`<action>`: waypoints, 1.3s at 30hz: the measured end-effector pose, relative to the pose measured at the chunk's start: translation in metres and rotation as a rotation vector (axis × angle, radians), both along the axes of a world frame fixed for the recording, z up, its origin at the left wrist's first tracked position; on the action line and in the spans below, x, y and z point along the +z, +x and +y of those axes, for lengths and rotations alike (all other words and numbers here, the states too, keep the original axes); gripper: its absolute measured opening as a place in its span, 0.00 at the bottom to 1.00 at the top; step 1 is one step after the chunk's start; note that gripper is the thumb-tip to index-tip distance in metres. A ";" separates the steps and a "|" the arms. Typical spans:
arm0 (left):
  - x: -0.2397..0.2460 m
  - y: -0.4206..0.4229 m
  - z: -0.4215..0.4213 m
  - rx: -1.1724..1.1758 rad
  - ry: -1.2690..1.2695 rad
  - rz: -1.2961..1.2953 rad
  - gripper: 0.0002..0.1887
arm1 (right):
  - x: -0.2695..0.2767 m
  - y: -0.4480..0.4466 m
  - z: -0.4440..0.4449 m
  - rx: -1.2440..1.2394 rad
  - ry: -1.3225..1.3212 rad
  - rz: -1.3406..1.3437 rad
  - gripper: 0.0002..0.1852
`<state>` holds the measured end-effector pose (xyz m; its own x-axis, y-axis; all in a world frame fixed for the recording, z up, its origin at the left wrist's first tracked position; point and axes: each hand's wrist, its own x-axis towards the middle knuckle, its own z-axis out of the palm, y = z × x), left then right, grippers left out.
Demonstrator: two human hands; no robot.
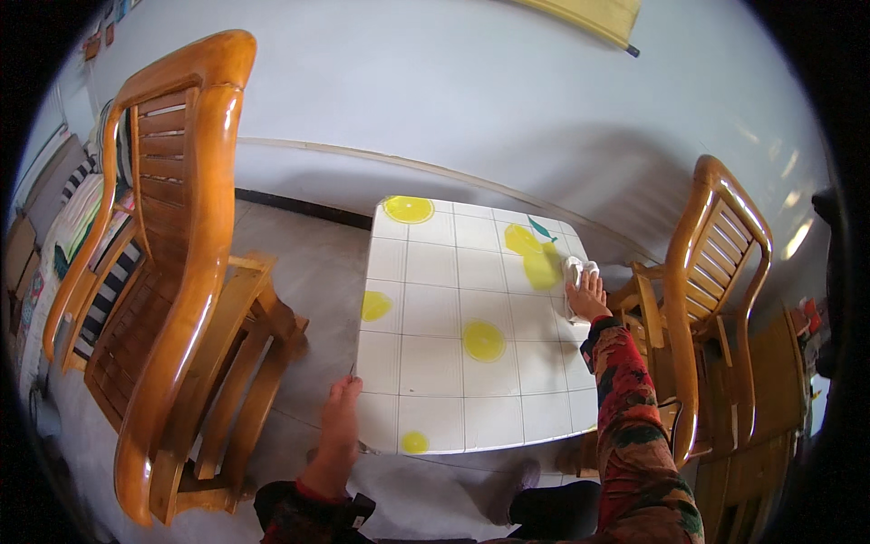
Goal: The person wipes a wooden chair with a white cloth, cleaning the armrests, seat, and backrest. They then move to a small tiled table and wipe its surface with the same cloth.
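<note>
A small square table stands before me, its white top printed with grid lines and yellow lemon slices. My right hand reaches to the table's right edge and lies over a crumpled white cloth, pressing it on the top. At the near left, my left hand holds the table's left edge with curled fingers; a small dark thing, too small to make out, shows at the fingertips.
A varnished wooden chair stands to the left, close to a low wooden stool. Another wooden chair is right of the table, near a wooden cabinet. Behind runs a pale wall with a yellow hanging.
</note>
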<state>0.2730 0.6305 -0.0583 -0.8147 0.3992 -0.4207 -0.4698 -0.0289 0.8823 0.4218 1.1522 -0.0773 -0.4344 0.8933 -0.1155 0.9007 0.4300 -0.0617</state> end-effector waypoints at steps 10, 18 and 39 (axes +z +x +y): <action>-0.028 -0.010 -0.003 -0.012 0.119 -0.077 0.25 | -0.004 -0.222 -0.156 0.897 0.319 0.057 0.29; -0.044 -0.024 0.003 0.000 0.053 -0.092 0.30 | 0.006 -0.275 -0.222 1.025 -0.094 0.191 0.39; 0.010 -0.014 0.007 -0.086 -0.089 -0.058 0.37 | -0.006 -0.106 0.069 0.147 0.025 -0.003 0.43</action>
